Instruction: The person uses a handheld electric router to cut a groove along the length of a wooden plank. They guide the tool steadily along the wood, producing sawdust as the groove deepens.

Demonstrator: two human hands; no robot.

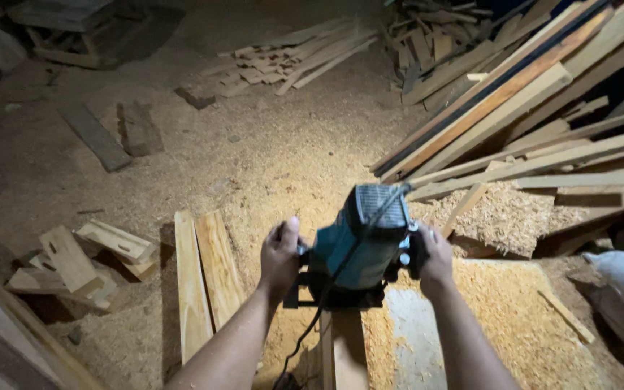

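Gripping router handles, left hand and right hand closed, router on board, sawdust floor.

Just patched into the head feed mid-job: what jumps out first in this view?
A teal power router sits at centre, gripped on both sides by the left hand and right hand, riding on a narrow wooden board. Sawdust covers the floor, and long planks lie piled at upper right, with two loose boards just left of the hands.
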